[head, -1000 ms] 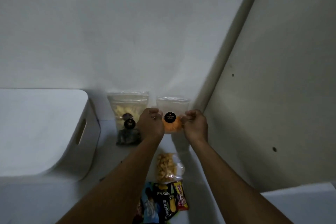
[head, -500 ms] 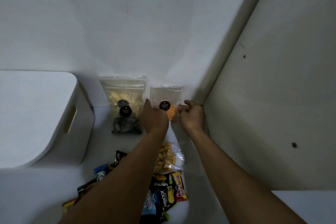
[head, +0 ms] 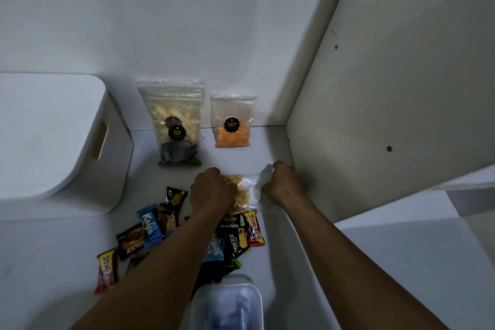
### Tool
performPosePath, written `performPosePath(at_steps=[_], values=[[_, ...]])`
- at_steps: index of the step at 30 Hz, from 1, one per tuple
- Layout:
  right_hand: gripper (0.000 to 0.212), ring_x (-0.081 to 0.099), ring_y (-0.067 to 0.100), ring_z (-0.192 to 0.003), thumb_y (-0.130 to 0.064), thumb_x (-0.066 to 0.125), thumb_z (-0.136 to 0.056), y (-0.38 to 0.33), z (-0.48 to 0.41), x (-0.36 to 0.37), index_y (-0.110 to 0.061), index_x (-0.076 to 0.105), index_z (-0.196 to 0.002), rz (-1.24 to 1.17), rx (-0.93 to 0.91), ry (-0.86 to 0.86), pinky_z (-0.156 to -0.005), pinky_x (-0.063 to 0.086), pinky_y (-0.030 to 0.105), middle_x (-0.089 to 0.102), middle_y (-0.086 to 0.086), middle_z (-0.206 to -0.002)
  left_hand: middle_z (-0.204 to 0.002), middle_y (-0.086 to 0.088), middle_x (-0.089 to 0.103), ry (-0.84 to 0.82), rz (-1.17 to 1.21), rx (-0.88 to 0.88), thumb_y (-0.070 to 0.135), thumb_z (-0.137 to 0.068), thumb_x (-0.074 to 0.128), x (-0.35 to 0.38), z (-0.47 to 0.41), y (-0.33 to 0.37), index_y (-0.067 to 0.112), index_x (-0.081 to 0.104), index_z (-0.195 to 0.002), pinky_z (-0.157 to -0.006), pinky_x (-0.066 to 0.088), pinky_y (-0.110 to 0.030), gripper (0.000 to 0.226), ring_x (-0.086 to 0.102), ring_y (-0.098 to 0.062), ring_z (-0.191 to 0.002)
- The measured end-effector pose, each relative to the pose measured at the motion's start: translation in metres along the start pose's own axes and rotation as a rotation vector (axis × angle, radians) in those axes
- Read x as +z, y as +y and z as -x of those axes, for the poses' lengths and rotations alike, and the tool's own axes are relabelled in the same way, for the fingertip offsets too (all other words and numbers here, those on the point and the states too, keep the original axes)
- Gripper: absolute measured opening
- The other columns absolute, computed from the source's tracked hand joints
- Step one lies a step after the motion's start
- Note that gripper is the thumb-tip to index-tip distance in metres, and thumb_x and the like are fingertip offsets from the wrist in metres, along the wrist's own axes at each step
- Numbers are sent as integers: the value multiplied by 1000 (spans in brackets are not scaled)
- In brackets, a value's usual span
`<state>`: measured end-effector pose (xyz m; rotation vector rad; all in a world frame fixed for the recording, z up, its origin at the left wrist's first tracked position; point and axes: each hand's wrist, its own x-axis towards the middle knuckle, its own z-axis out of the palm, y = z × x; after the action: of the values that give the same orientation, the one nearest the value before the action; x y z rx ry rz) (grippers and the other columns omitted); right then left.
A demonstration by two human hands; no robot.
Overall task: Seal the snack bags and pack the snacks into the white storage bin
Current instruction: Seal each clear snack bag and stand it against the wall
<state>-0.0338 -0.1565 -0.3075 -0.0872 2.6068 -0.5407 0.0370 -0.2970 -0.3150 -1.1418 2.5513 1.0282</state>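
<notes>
Both your hands are on the clear bag of yellow-orange snacks (head: 242,191), centre frame, lying on the white shelf surface (head: 53,262). Your left hand (head: 211,191) is curled over the bag's filled left part, knuckles up, gripping it. Your right hand (head: 284,182) pinches the bag's empty clear end on the right, where the film bunches up white by your fingers. Can't tell whether the seal is closed.

Nearest you, bottom centre: a clear plastic container (head: 227,300), blurred, contents unreadable. Just above it is a loose pile of wrapped snacks (head: 233,244), spread from lower left to centre and partly under your left forearm. It includes black Nextar packs, a blue Kelpo pack (head: 148,222) and a red Beng-beng bar (head: 255,228) just below the clear bag. A second red bar (head: 107,270) lies at the pile's lower-left end.

Further back, upper centre, two zip bags lean on the back wall. The large bag (head: 174,104) holds pale chips, with a dark-filled pouch (head: 178,154) in front of it. The small bag (head: 232,136) with orange snacks stands to its right, apart from it. Round black labels show on them.

White storage bin (head: 53,142) sits at the left edge, well apart from your hands, handle slot facing the bags. Can't tell what's inside. Side panel (head: 388,88) with small dark holes fills the right of frame.
</notes>
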Motion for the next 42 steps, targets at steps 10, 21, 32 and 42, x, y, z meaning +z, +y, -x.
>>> performPosePath(at_steps=[10, 21, 32, 42], values=[[32, 63, 22, -103, -6, 54, -89, -6, 20, -15, -17, 57, -119, -323, -84, 99, -80, 45, 22, 67, -1, -111, -120, -14, 65, 14, 317, -44, 14, -87, 65, -3, -5, -4, 19, 67, -116, -91, 51, -30, 29, 63, -31, -106], [15, 60, 20, -68, 4, 64, -86, -69, 97, -112, -8, 64, -94, -1083, -47, -96, -66, 61, 34, 62, 11, -78, -95, -10, 75, -294, 730, 191, 30, -97, 57, -102, 49, 16, 26, 76, -93, -74, 56, -36, 20, 69, -25, -80], [21, 68, 28, -78, -7, 70, -91, -135, 214, -197, 10, 63, -100, -1482, -110, -62, -58, 61, 27, 62, 23, -94, -101, 6, 77, -246, 622, 564, 28, -93, 67, -236, 144, 44, 30, 75, -109, -87, 56, -47, 19, 72, -21, -98], [27, 60, 21, -69, -44, 66, -91, -156, 288, -248, -21, 76, -81, -678, -605, 402, -65, 43, 25, 70, 13, -87, -109, 4, 75, -236, 568, 610, 40, -95, 60, -322, 193, 61, 26, 75, -107, -93, 53, -44, 23, 67, -15, -108]])
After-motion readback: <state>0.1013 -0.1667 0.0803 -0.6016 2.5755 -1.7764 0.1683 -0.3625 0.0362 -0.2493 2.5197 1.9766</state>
